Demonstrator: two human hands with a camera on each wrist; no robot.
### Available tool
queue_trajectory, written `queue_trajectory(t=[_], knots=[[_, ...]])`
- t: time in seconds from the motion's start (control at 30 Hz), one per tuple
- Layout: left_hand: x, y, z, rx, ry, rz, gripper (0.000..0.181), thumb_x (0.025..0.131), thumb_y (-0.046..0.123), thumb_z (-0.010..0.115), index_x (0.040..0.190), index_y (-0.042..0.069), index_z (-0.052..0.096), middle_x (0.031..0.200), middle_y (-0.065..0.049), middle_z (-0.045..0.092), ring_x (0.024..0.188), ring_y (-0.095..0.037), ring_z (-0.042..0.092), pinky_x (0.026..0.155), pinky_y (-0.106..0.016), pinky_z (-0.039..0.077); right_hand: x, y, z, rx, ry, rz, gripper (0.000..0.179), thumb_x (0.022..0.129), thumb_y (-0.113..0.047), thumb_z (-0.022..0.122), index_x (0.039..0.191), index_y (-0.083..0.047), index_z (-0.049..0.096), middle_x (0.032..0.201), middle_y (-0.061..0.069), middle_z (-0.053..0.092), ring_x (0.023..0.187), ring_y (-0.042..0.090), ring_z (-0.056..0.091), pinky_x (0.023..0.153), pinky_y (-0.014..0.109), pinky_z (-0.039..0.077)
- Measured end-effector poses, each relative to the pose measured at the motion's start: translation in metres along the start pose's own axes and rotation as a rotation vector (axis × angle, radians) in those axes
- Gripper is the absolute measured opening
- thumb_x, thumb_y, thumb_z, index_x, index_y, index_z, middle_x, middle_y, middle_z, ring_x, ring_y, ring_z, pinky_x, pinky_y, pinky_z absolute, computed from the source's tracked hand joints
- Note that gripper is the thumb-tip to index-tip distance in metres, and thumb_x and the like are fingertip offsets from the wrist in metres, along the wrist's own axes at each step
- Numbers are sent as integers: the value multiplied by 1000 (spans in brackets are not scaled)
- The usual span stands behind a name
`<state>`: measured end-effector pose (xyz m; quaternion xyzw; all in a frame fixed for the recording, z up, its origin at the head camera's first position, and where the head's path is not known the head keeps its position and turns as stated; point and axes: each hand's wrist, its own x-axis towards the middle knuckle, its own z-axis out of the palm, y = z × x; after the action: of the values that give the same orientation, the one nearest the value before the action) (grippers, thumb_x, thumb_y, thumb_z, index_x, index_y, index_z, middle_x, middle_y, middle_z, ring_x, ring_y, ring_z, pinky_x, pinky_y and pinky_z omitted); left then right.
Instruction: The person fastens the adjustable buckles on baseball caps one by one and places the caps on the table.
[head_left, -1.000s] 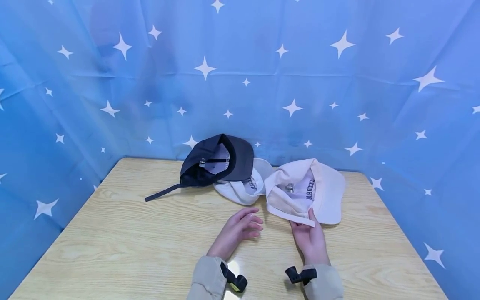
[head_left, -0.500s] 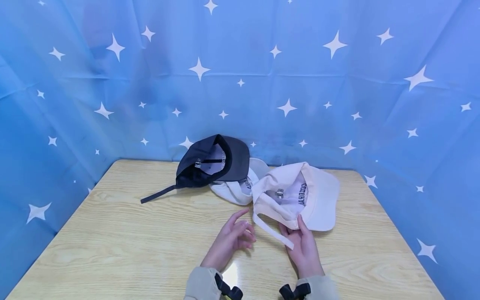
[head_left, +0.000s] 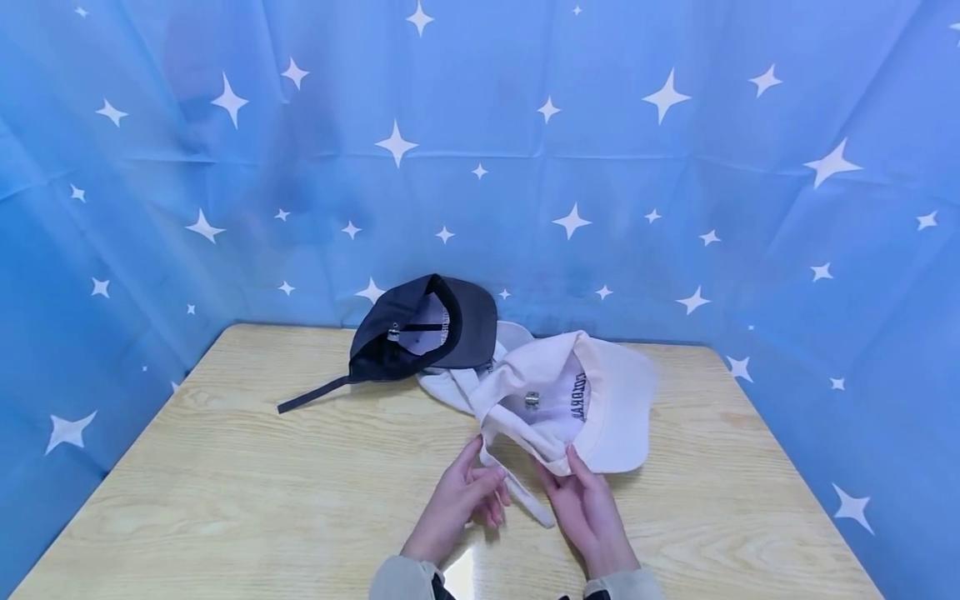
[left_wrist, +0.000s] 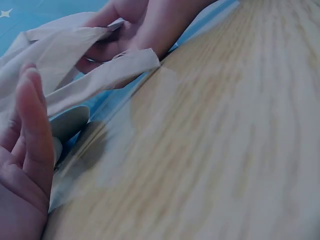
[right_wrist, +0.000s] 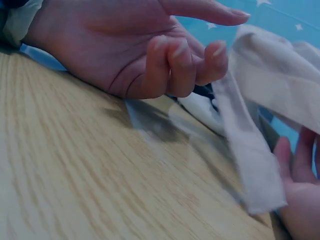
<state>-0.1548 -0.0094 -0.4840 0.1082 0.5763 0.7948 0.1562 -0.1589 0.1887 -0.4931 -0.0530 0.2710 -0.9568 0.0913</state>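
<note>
A cream baseball cap (head_left: 621,404) is tipped with its inside facing me, dark lettering on the lining, brim to the right. My right hand (head_left: 588,515) pinches its near edge, thumb inside and fingers beneath. From the cap's back a loose strap (head_left: 529,498) hangs toward me between my hands; its free end (right_wrist: 265,190) shows large in the right wrist view. My left hand (head_left: 456,510) is beside the strap, index fingertip at the strap's upper end, other fingers loosely bent. In the left wrist view, the left hand (left_wrist: 27,155) is partly cut off.
Behind, a black cap (head_left: 474,321) lies open side toward me, its strap (head_left: 313,394) stretched out left. Under it is a white cap (head_left: 444,386), partly covered by the cream one. A blue star-patterned curtain (head_left: 480,200) stands around the wooden table (head_left: 225,483).
The cream cap has come left and nearer with my right hand, now overlapping more of the white cap. Its strap has swung down. My left index finger has reached the strap.
</note>
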Motion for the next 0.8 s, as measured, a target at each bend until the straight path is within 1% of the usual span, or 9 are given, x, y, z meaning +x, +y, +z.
queue_trajectory(t=[0.1, 0.2, 0.23, 0.33, 0.4, 0.47, 0.53, 0.63, 0.8], knots=[[0, 1, 1, 5, 0, 8, 65, 89, 24, 56, 141, 17, 18, 81, -20, 63, 51, -18, 58, 45, -29, 49, -2, 2, 2, -119, -40, 8, 32, 97, -10, 33, 129, -9, 39, 125, 2, 48, 120, 17, 40, 104, 41, 21], [1, 1, 1, 1, 17, 15, 53, 90, 28, 53, 135, 16, 28, 86, -21, 64, 51, -19, 58, 46, -34, 50, -3, 4, 6, -263, -17, 24, 28, 96, -9, 37, 122, -12, 46, 118, -1, 52, 113, 14, 46, 100, 36, 31], [1, 0, 0, -1, 22, 18, 47, 90, 29, 52, 130, 14, 33, 87, -22, 64, 52, -19, 59, 47, -35, 51, -3, 5, 8, -310, 4, 29, 25, 95, -8, 40, 119, -12, 48, 115, -2, 54, 110, 13, 48, 98, 34, 33], [3, -3, -2, -18, 49, 23, 38, 90, 33, 51, 114, 3, 45, 84, -24, 63, 52, -18, 59, 48, -33, 51, -5, 7, 12, -411, 46, 46, 24, 93, -6, 45, 117, -10, 47, 112, -2, 54, 106, 13, 51, 94, 32, 37], [4, -4, -2, -31, 78, 16, 39, 89, 35, 51, 101, -3, 51, 79, -21, 64, 53, -17, 60, 48, -30, 51, -5, 8, 15, -452, 80, 54, 27, 91, -5, 47, 117, -7, 45, 111, -1, 53, 104, 13, 52, 93, 31, 39], [4, -5, -2, -40, 109, 11, 40, 88, 35, 54, 93, -5, 54, 74, -18, 64, 54, -17, 61, 49, -28, 51, -4, 9, 16, -474, 98, 64, 29, 90, -3, 48, 118, -5, 40, 111, 0, 51, 102, 13, 52, 91, 31, 40], [5, -4, -2, -36, 135, 0, 39, 86, 35, 56, 94, -3, 55, 73, -13, 64, 55, -17, 60, 51, -29, 51, -4, 10, 18, -479, 126, 71, 31, 89, -3, 49, 119, -3, 39, 111, 1, 51, 102, 13, 52, 91, 30, 40], [5, -4, 0, -19, 149, 0, 38, 84, 31, 61, 101, -1, 52, 81, -12, 63, 64, -17, 60, 58, -32, 52, -3, 11, 19, -477, 148, 74, 33, 89, -2, 50, 119, -2, 38, 112, 3, 50, 101, 14, 52, 91, 30, 41], [7, -3, 5, 63, 164, -9, 46, 79, 26, 68, 109, 0, 47, 94, -11, 58, 76, -18, 57, 63, -33, 51, -2, 13, 20, -496, 163, 66, 38, 87, 0, 52, 121, 2, 37, 114, 6, 50, 103, 15, 52, 92, 31, 40]])
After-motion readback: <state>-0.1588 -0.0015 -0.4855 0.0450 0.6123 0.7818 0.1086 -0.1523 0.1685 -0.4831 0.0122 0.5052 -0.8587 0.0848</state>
